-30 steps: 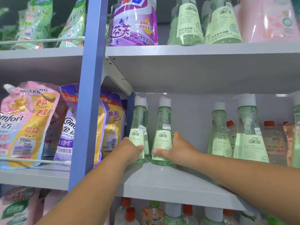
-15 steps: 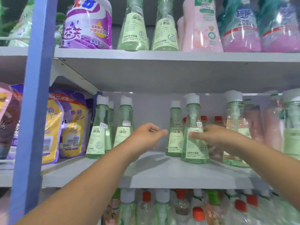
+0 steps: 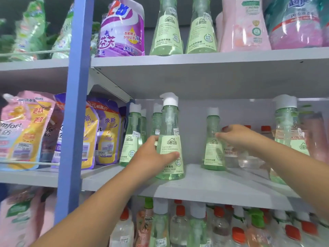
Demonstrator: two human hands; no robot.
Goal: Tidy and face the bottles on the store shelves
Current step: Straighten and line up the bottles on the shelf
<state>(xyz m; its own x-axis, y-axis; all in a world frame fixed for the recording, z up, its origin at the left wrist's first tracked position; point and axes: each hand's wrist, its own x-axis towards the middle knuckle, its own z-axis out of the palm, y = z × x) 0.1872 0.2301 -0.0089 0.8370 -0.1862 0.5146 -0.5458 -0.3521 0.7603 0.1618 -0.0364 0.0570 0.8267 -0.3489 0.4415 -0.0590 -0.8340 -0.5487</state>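
Left hand (image 3: 153,155) wrapped around pump bottle (image 3: 170,139), thumb across the label front, bottle upright near the front edge of middle shelf (image 3: 204,186), label facing out. Right hand (image 3: 236,135) reaching in to second bottle (image 3: 212,139), fingers loosely curled beside its shoulder; hard to tell whether gripping or only touching. Second bottle upright, set farther back on the same shelf, well apart from the first. More green bottles (image 3: 132,136) standing behind the left hand. Large pump bottle (image 3: 286,132) at far right. Refill pouches (image 3: 108,132) left of blue post (image 3: 74,104). Red-capped bottles (image 3: 238,234) on the shelf below.
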